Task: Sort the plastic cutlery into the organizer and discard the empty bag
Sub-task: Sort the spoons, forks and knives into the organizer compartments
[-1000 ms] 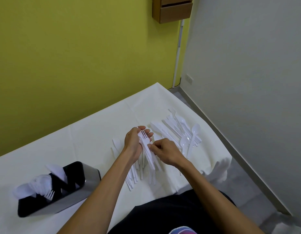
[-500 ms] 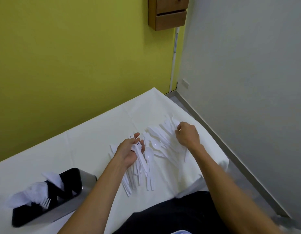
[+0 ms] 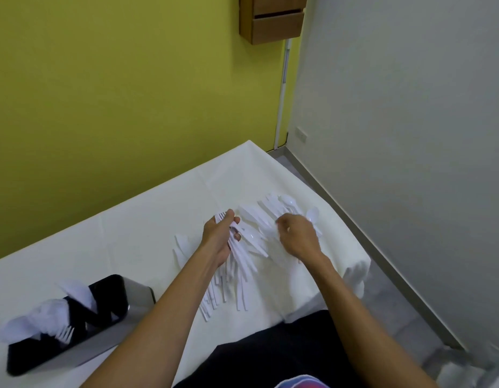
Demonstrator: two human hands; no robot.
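Gripping a bundle of forks point(image 3: 242, 257), the left hand point(image 3: 218, 238) is seen with fingers and thumb curled round the necks, tines up and handles fanned out below. The right hand point(image 3: 298, 238) is held curled just over the loose pile point(image 3: 272, 210) on the table point(image 3: 147, 228). Whether a piece is pinched in it cannot be told, since its fingertips are hidden behind its back. The organizer point(image 3: 139, 295) stands well apart at the left, with spoons point(image 3: 46, 312) and a few forks already in it; no bag can be made out. The pieces are judged very light, thin, smooth and slightly springy, so they are likely to be scattered when nudged. Each is best taken at the neck or mid-handle, and a bundle should be squeezed firmly but not bent, as thin plastic can be snapped.
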